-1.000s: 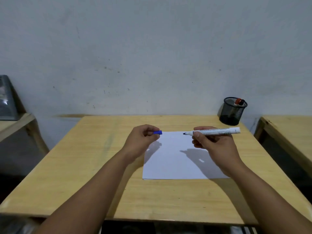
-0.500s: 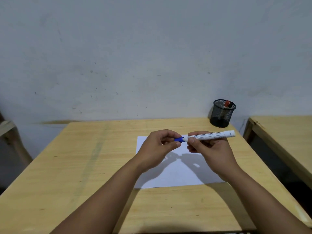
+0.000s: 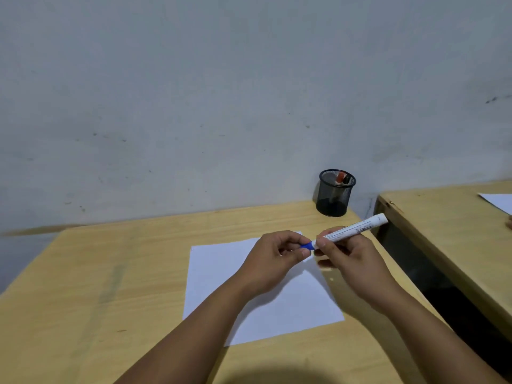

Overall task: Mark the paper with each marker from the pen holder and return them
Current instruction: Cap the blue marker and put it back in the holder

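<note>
Hands meet over white paper (image 3: 260, 289) on wooden desk (image 3: 91, 286), recapping a marker.

Right hand (image 3: 350, 256) grips the white marker barrel (image 3: 353, 228), tilted up to the right; left hand (image 3: 273, 260) pinches the blue cap (image 3: 307, 246) at its tip. Both hands cover the sheet's upper middle, so any marks there cannot be made out. Black mesh pen holder (image 3: 335, 195) stands at the far right corner against the wall, red and dark marker tops showing. Second desk (image 3: 454, 234) at right, cut off, carries another sheet (image 3: 498, 200).
</note>
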